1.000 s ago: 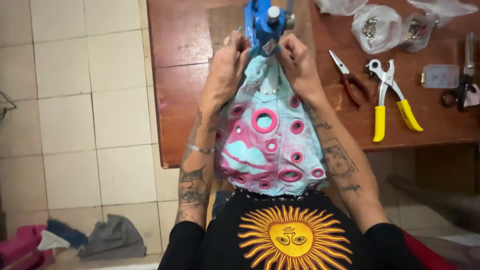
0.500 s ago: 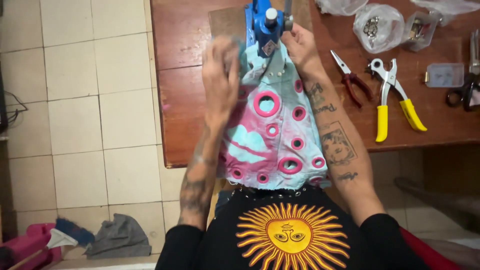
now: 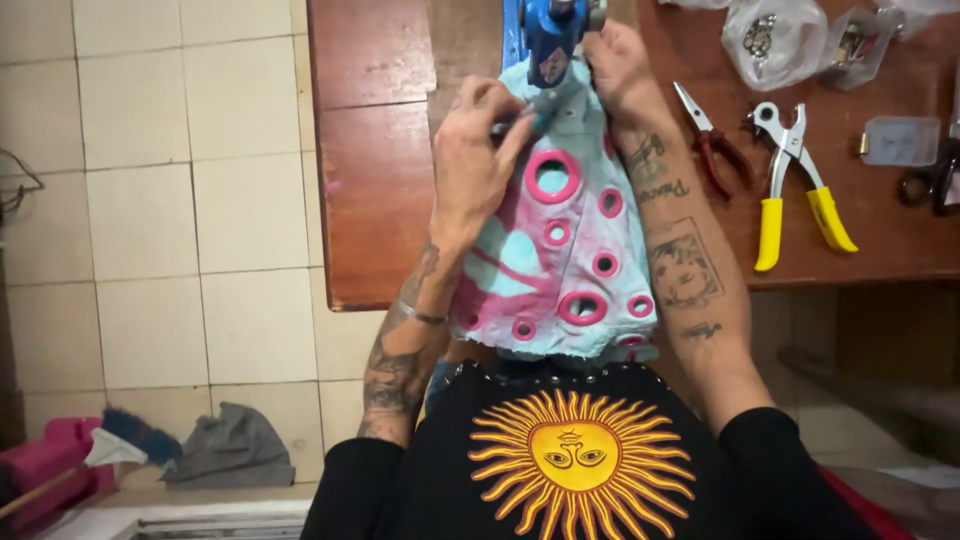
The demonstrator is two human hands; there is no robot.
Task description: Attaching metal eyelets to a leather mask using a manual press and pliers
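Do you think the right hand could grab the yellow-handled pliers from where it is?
Probably yes. The right hand rests on the light blue fabric by the blue press, and the yellow-handled pliers lie beside that arm on the wooden table. Only the small red pliers lie between, flat.

A pale blue fabric piece with pink-ringed round holes (image 3: 570,240) lies on the brown wooden table (image 3: 375,180), its far end under the blue metal hand press (image 3: 553,35). Right of it lie red-handled pliers (image 3: 712,140), then yellow-handled punch pliers (image 3: 795,185); clear plastic bags of metal fittings (image 3: 775,35) sit behind them.
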